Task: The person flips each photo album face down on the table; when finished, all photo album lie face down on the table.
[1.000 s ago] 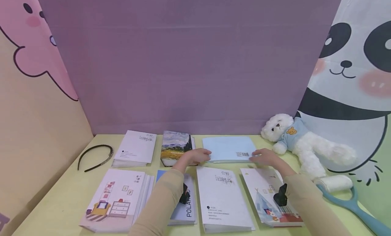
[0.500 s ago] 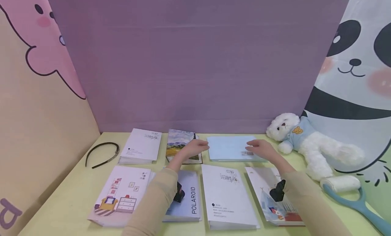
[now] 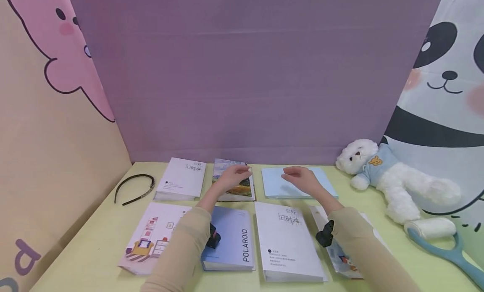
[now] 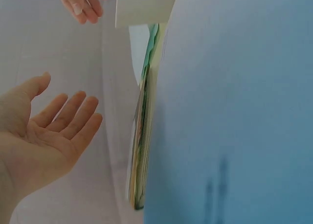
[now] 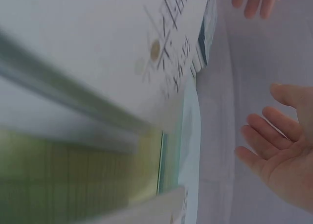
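My left hand (image 3: 232, 177) hovers in front of the landscape-painting book (image 3: 238, 188), palm turned inward. Level with it, my right hand (image 3: 302, 178) is raised over the light blue book (image 3: 321, 183), overlapping it in the head view. Both hold nothing; the left wrist view shows the left hand (image 4: 58, 131) with fingers loosely extended, and the right wrist view shows the right hand (image 5: 279, 145) likewise. Beneath the left forearm lies a blue POLAROID album (image 3: 228, 241). A white album (image 3: 289, 245) lies between the forearms. The right forearm partly covers an illustrated book (image 3: 340, 260).
At the back left lie a white album (image 3: 181, 180) and a black headband (image 3: 134, 189). A book with a yellow armchair picture (image 3: 143, 237) is at the front left. A white teddy bear (image 3: 393, 174) and a blue-handled lint roller (image 3: 435, 241) lie on the right.
Both hands have lifted from the sides of the light blue book, which stays flat at the back. The right hand has moved left over it. The head view has turned slightly left.
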`<action>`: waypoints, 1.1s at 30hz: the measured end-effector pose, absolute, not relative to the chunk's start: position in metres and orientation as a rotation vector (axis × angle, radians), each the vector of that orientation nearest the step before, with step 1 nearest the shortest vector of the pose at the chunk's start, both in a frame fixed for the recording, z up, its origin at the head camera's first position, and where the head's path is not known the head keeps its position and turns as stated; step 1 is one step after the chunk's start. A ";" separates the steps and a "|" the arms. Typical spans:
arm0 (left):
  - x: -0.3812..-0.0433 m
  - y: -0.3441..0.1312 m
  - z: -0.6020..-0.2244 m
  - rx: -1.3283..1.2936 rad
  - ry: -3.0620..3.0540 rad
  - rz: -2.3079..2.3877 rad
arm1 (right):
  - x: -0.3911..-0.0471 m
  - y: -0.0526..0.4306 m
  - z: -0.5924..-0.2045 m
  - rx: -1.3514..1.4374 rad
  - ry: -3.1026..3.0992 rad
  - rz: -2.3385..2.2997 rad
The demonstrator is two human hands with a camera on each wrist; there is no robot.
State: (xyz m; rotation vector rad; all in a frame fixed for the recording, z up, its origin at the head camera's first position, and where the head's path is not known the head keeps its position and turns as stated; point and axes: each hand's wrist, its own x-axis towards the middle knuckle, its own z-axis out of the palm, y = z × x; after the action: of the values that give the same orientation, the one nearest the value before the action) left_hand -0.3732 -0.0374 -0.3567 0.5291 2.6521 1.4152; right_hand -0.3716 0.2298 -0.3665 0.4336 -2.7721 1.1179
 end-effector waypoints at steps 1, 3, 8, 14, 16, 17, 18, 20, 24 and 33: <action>-0.372 -0.040 -0.355 0.521 2.646 1.429 | -0.372 0.226 -0.367 0.439 -2.770 1.126; -0.371 -0.045 -0.352 0.520 2.654 1.439 | -0.374 0.219 -0.367 0.452 -2.767 1.147; -0.369 -0.062 -0.348 0.524 2.656 1.490 | -0.377 0.198 -0.365 0.499 -2.757 1.161; -0.374 -0.082 -0.354 0.464 2.644 1.556 | -0.378 0.173 -0.364 0.531 -2.767 1.171; -0.375 -0.088 -0.356 0.445 2.646 1.570 | -0.379 0.166 -0.365 0.546 -2.777 1.191; -0.374 -0.090 -0.357 0.436 2.643 1.579 | -0.379 0.162 -0.366 0.553 -2.785 1.196; -0.374 -0.092 -0.357 0.427 2.649 1.579 | -0.379 0.159 -0.366 0.562 -2.794 1.197; -0.372 -0.097 -0.359 0.413 2.649 1.583 | -0.379 0.152 -0.367 0.577 -2.816 1.203; -0.368 -0.103 -0.364 0.339 2.653 1.610 | -0.380 0.141 -0.367 0.604 -2.867 1.185; -0.373 -0.116 -0.390 0.183 2.592 1.531 | -0.380 0.126 -0.370 0.681 -3.021 1.128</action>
State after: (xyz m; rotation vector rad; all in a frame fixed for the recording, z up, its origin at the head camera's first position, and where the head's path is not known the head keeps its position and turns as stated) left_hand -0.3728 -0.1163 -0.3896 0.1829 2.5918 1.5313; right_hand -0.3802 0.1262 -0.3703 0.6809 -3.0209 1.1284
